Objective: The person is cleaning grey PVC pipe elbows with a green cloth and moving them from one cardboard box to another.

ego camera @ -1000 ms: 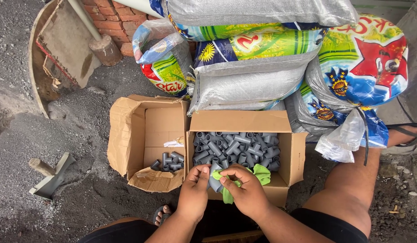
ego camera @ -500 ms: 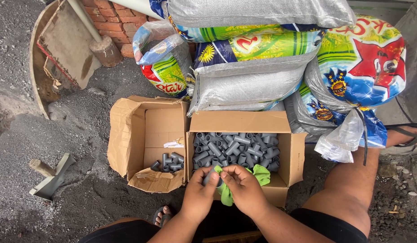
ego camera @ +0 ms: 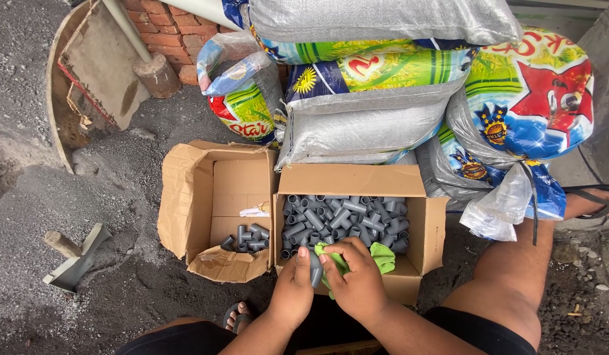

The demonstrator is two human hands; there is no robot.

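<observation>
1. The left hand was closed around a grey pipe fitting, held upright over the near edge of the full carton.
2. The right hand pinched a green cloth against that fitting, fingers together; how much of the fitting the cloth covered was hard to tell.
3. Loose grey fittings filled that carton.
4. The left carton, just beside it, held a few fittings.
5. Printed sacks were stacked behind.

That was an outdoor work yard: gravel ground, brick wall at eleven o'clock, stacked sacks at twelve, cartons of pipe fittings centre.
</observation>
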